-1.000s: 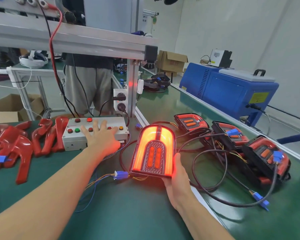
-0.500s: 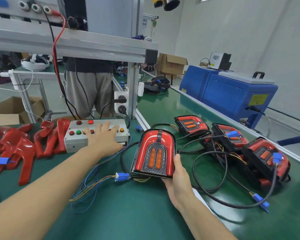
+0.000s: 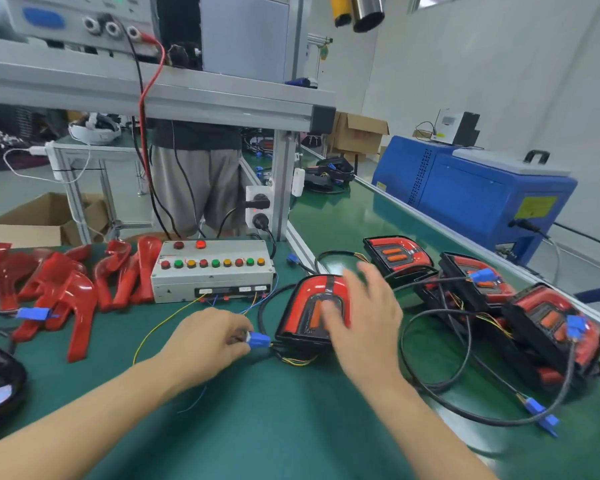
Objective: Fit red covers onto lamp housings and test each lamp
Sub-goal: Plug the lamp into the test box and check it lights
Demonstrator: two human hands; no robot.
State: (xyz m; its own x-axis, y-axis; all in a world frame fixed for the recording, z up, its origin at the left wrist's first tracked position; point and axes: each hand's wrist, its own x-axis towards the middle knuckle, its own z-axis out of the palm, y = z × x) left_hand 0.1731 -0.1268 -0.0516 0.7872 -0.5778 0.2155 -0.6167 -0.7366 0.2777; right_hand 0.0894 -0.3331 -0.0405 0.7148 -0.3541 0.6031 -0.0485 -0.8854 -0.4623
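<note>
Head view, the only one: left hand [image 3: 205, 339] has its fingers [image 3: 238, 337] pinching the blue connector [image 3: 260, 339] at the near-left corner of the lamp [image 3: 312, 306]. Lamp lies flat on the green desk [image 3: 257, 410], unlit, red cover fitted, long axis running away from the person, curved end far. Right hand [image 3: 364, 317] sits over the lamp's right half, fingers spread and straight; it's motion-blurred, so can't tell if it presses the lens or just hovers above.

Key relation: connector is directly left of the lamp base, pigtail wires bridging the two. Left hand is already on it, right is nearer the lamp body. Looks like an unplug step: pull leftward along the desk while the right steadies the lamp.

Test box [image 3: 213, 278] sits behind the left hand, thin leads running to the plug. Loose red covers [image 3: 56, 289] piled far left; other covered lamps [image 3: 475, 282] with cables to the right
</note>
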